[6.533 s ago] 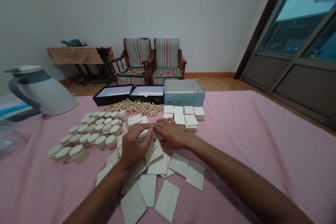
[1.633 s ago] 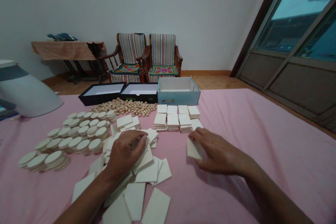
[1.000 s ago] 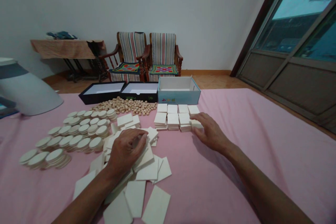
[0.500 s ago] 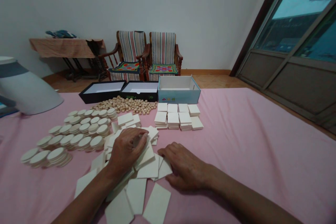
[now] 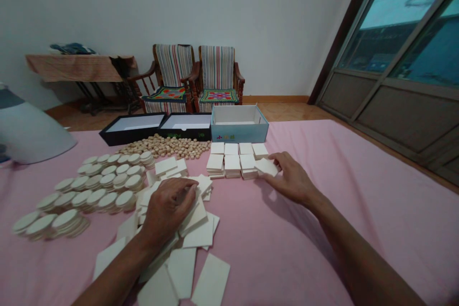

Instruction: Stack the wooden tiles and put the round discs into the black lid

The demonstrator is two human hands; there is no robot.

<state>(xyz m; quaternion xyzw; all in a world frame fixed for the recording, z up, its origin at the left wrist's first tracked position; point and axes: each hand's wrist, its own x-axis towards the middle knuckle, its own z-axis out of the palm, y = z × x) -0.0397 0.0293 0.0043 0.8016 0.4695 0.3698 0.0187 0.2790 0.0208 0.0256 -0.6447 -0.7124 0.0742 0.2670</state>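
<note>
My right hand (image 5: 292, 179) grips a pale square wooden tile (image 5: 266, 167) between thumb and fingers, at the right end of the front row of stacked square tiles (image 5: 232, 162). The held tile is slightly tilted and overlaps the neighbouring stack's edge. My left hand (image 5: 170, 205) rests on a loose heap of square tiles (image 5: 195, 236), its fingers curled and closed. What lies under those fingers is hidden. A single tile (image 5: 211, 279) lies near the front, beside the heap.
Round wooden discs (image 5: 95, 196) stand in stacked rows on the left. Behind them lie small wooden beads (image 5: 165, 146). Two black box parts (image 5: 132, 129) and a light-blue box (image 5: 239, 132) stand at the back of the pink cloth (image 5: 322, 153). A grey-white object (image 5: 32, 129) is at far left.
My right hand has moved forward and right from the heap's edge to the stacked rows, carrying a square tile. My left hand has stayed on the heap. The view has shifted slightly.
</note>
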